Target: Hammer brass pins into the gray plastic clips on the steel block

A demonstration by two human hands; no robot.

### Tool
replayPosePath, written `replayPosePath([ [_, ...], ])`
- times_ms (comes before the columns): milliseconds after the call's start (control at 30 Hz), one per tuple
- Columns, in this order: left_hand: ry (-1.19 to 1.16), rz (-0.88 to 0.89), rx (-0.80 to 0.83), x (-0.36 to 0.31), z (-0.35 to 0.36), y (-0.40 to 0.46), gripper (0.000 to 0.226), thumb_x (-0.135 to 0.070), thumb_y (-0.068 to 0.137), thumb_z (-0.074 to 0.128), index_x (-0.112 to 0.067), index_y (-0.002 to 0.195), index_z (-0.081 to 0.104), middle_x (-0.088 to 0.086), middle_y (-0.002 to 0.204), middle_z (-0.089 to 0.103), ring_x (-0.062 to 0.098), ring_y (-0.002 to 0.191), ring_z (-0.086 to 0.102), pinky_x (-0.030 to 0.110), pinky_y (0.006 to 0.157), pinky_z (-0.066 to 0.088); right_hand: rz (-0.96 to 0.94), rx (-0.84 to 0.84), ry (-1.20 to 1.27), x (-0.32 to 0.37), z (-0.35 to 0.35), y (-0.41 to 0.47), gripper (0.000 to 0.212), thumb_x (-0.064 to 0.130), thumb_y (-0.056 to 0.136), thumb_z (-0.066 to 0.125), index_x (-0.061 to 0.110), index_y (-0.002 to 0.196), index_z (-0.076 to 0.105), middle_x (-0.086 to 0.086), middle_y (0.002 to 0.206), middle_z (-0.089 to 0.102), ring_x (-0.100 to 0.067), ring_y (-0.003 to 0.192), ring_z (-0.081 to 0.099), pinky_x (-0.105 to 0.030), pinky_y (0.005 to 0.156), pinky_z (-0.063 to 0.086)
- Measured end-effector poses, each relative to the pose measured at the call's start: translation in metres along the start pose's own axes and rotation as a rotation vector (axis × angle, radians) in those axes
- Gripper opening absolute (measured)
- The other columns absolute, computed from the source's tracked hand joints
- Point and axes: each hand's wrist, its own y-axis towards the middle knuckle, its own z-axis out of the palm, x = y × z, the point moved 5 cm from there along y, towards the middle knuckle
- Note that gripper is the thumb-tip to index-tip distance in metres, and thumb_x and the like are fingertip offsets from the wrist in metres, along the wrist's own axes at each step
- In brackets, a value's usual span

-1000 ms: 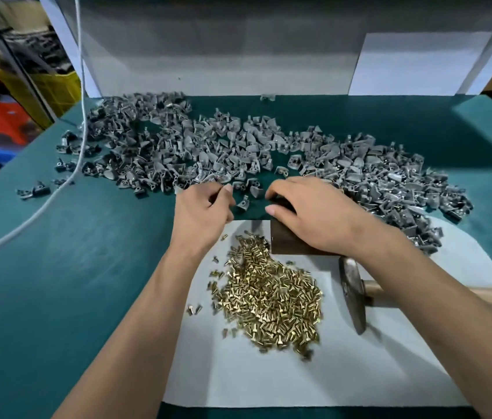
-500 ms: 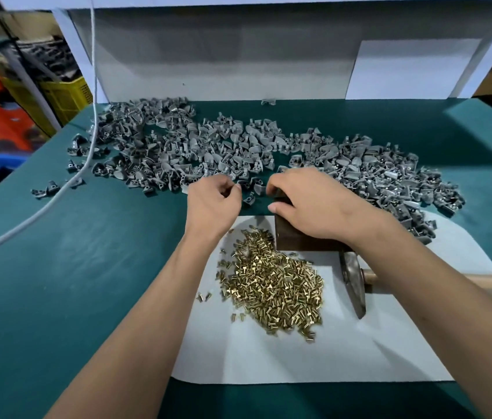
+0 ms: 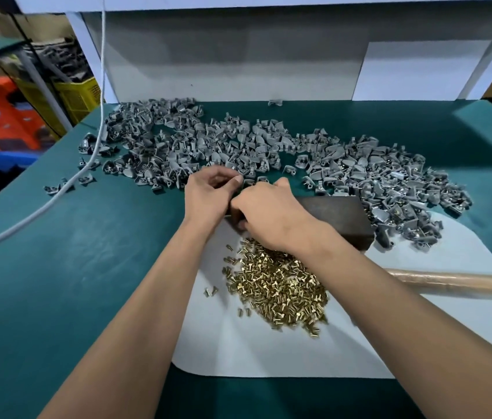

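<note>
Setup step: your hands meet at the steel block's (image 3: 334, 211) left end. Left hand (image 3: 208, 196) curled, contents unclear; right hand (image 3: 269, 216) likewise. Clips (image 3: 238, 146) behind block, pins (image 3: 281, 290) before it. Next, you likely seat pin, fetch hammer (image 3: 456, 281).

Even overhead light, soft shadows, warped edges

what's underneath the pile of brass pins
A white sheet on the teal table. The right hand and forearm cover the pile's far edge.
</note>
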Motion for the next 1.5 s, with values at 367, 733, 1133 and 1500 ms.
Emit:
replayPosePath([
  [367, 0.545, 0.175, 0.133, -0.022, 0.034, -0.009, 0.011, -0.019, 0.083, 0.082, -0.015, 0.093, 0.079, -0.005, 0.076, 0.062, 0.009, 0.066, 0.057, 0.012, 0.06, 0.039, 0.056, -0.257, 0.374, -0.05, -0.032, -0.048, 0.008, 0.022, 0.103, 0.054, 0.026, 0.097, 0.051, 0.008, 0.103, 0.052, -0.01, 0.095, 0.051, -0.031, 0.093, 0.046],
  [733, -0.074, 0.164, -0.013, -0.037, 0.047, -0.033, 0.009, -0.01, 0.086, 0.081, -0.012, 0.094, 0.076, 0.005, 0.078, 0.076, 0.014, 0.063, 0.072, 0.022, 0.058, 0.055, 0.177, -0.085, 0.183, -0.123, -0.019, -0.086, 0.007, 0.021, 0.1, 0.058, 0.022, 0.094, 0.055, 0.003, 0.104, 0.047, -0.019, 0.099, 0.052, -0.037, 0.095, 0.046],
  [1133, -0.316, 0.211, 0.017, -0.042, 0.057, -0.042, 0.02, 0.0, 0.097, 0.064, -0.011, 0.11, 0.075, 0.007, 0.097, 0.078, 0.021, 0.072, 0.074, 0.029, 0.068, 0.059, 0.072, -0.123, 0.25, -0.129, -0.028, -0.082, 0.007, 0.028, 0.099, 0.063, 0.022, 0.097, 0.067, 0.004, 0.101, 0.061, -0.014, 0.097, 0.054, -0.03, 0.092, 0.044],
  [1500, -0.38, 0.286, 0.103, -0.053, 0.067, -0.054, 0.011, 0.0, 0.09, 0.075, 0.002, 0.101, 0.074, 0.005, 0.076, 0.074, 0.024, 0.062, 0.072, 0.027, 0.057, 0.057, 0.003, -0.173, 0.367, -0.132, -0.02, -0.087, 0.014, 0.02, 0.103, 0.056, 0.018, 0.1, 0.069, 0.006, 0.098, 0.062, -0.009, 0.091, 0.053, -0.023, 0.083, 0.037],
])
